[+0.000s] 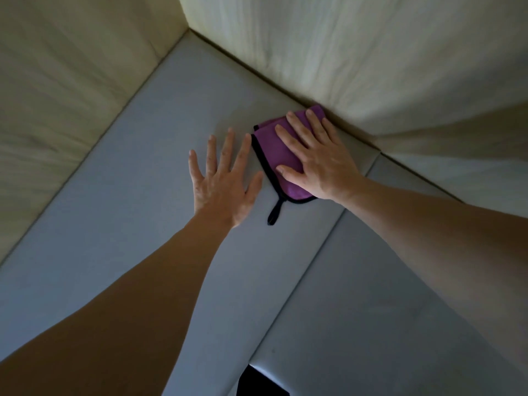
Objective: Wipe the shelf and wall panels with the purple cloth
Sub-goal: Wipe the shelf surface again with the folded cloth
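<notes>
A folded purple cloth (274,150) with a black hem and a black hanging loop lies flat on the grey shelf (137,201), pushed up against the pale wood-grain wall panel (371,61) on the right. My right hand (317,158) presses flat on the cloth with straight, spread fingers and covers much of it. My left hand (223,178) rests flat on the bare shelf just left of the cloth, fingers spread, apart from the cloth's hem.
A second pale wall panel (65,90) rises on the left and meets the right one at the far corner (190,30). A seam (320,252) runs across the shelf under my right forearm. A dark gap (257,381) shows at the shelf's near edge.
</notes>
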{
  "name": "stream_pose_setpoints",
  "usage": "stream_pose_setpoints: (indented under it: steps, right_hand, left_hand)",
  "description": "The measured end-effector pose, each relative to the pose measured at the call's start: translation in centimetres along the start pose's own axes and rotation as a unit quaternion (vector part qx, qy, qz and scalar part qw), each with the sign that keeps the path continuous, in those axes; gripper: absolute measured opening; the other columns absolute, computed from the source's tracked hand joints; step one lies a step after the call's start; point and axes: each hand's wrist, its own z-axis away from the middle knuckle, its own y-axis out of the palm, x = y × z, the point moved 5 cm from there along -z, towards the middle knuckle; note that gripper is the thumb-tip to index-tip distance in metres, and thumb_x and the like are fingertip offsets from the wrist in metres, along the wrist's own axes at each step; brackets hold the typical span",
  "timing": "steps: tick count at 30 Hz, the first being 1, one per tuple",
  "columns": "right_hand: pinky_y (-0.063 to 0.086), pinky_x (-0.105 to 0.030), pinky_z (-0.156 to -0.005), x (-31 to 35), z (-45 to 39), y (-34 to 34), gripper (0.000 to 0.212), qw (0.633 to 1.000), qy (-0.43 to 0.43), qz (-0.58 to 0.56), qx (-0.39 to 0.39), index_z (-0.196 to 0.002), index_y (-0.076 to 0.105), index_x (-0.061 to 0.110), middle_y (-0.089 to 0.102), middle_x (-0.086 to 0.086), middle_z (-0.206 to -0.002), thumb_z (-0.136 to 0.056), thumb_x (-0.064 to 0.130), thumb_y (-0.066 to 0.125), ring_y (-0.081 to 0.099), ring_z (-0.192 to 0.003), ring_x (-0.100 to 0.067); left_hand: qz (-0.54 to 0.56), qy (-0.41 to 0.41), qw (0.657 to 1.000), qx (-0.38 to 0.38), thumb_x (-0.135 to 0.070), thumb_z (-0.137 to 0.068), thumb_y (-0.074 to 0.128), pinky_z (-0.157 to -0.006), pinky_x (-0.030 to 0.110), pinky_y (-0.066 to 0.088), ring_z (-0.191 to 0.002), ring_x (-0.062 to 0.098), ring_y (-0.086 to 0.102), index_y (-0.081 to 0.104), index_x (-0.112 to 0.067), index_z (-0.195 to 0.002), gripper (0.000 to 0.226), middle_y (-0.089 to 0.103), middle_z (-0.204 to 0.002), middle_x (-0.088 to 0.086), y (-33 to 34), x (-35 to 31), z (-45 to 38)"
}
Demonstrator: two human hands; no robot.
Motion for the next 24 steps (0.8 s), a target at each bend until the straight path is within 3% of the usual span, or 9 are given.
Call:
stream_pose_setpoints:
  steps: [14, 18, 24]
  right_hand:
    - [0.004, -0.056, -0.123, 1.2, 5.7, 2.0, 0.083, 0.994, 0.109, -0.016, 0.001, -0.161, 0.012, 0.027, 0.006, -0.007, -0.169, -0.091, 0.070, 0.021, 0.002, -0.154, -0.038]
    - [0.005, -0.058, -0.122, 3.5, 6.8, 2.5, 0.081, 0.994, 0.112, -0.013, -0.015, -0.160, 0.017, 0.025, 0.010, -0.008, -0.168, -0.092, 0.070, 0.025, 0.006, -0.153, -0.040]
    - [0.002, -0.058, -0.122, 7.6, 8.5, 3.6, 0.080, 0.994, 0.100, -0.017, -0.045, -0.159, 0.024, 0.023, 0.014, -0.009, -0.167, -0.093, 0.068, 0.031, 0.008, -0.152, -0.041]
  left_hand:
    - [-0.023, 0.022, 0.999, 0.019, -0.062, -0.095, 0.006, -0.118, 0.059, -0.007, -0.151, 0.030, -0.012, -0.021, -0.035, -0.153, 0.069, -0.014, -0.165, -0.003, 1.6, -0.1, 3.8]
    - [-0.033, 0.000, 0.999, 0.028, -0.062, -0.095, 0.006, -0.118, 0.061, -0.006, -0.151, 0.029, -0.013, -0.023, -0.036, -0.151, 0.069, -0.014, -0.165, -0.003, 1.9, 1.5, 6.1]
    - [-0.017, -0.027, 0.999, 0.021, -0.062, -0.096, 0.015, -0.118, 0.062, -0.003, -0.152, 0.028, -0.009, -0.011, -0.034, -0.156, 0.071, -0.008, -0.166, -0.001, 3.2, 2.9, 9.5]
